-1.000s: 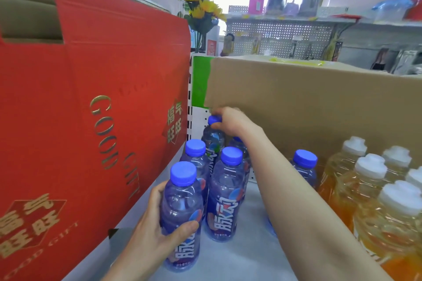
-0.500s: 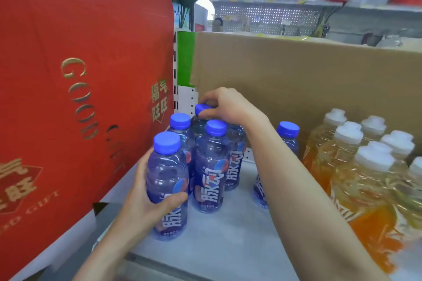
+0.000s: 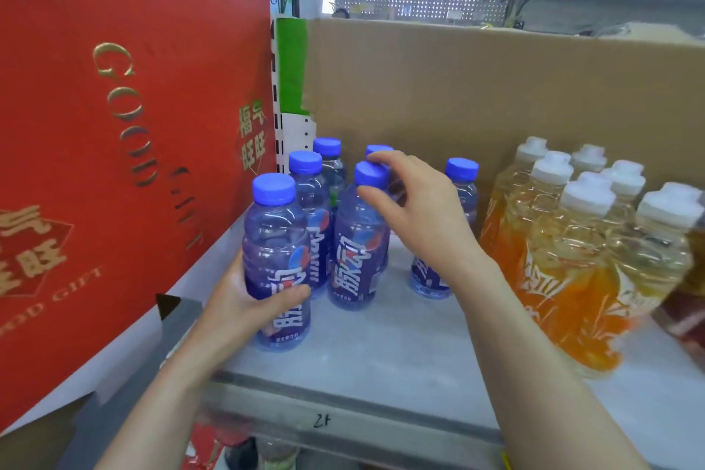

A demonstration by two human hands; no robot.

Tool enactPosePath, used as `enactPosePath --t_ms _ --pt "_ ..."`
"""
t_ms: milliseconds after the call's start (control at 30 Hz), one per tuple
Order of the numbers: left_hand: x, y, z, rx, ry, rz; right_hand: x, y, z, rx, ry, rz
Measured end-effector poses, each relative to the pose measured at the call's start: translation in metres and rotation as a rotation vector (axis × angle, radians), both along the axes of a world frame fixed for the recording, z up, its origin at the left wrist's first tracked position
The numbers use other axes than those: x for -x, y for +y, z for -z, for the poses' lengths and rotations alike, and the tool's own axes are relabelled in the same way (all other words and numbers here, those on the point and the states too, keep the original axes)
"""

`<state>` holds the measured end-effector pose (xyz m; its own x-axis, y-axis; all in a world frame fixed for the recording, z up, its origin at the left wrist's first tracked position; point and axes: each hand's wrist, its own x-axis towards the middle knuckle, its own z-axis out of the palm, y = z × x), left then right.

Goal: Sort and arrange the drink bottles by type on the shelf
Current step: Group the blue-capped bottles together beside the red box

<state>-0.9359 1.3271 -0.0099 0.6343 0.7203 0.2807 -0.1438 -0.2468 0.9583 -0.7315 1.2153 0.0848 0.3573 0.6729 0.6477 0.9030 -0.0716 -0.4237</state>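
Bottle, clear plastic with blue cap and purple label, upright on grey shelf just right of red cardboard gift box, left hand curled round it. Right hand: fingers loosely spread, holding nothing, fingertips at cap of next purple bottle, farther right of box. Orange white-capped bottles farthest right.

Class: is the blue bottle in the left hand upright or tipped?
Upright: the blue bottle stands on the shelf, cap uppermost, left hand gripping it.
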Motion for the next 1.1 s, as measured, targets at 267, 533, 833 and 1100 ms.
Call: enactPosePath --t_ms 267,533,833,1100 --pt "-0.015 -0.008 0.001 -0.065 -0.007 0.053 0.009 -0.012 0.011 0.154 0.107 0.107" --pt "-0.012 -0.004 0.006 -0.093 0.004 0.057 0.005 -0.019 0.011 0.021 0.085 0.114" --pt "-0.005 -0.016 -0.004 -0.246 -0.005 -0.144 -0.033 -0.028 0.014 0.186 0.121 0.451" --pt "-0.001 -0.011 -0.009 -0.211 0.008 -0.029 0.023 -0.082 0.010 0.158 0.107 0.098"
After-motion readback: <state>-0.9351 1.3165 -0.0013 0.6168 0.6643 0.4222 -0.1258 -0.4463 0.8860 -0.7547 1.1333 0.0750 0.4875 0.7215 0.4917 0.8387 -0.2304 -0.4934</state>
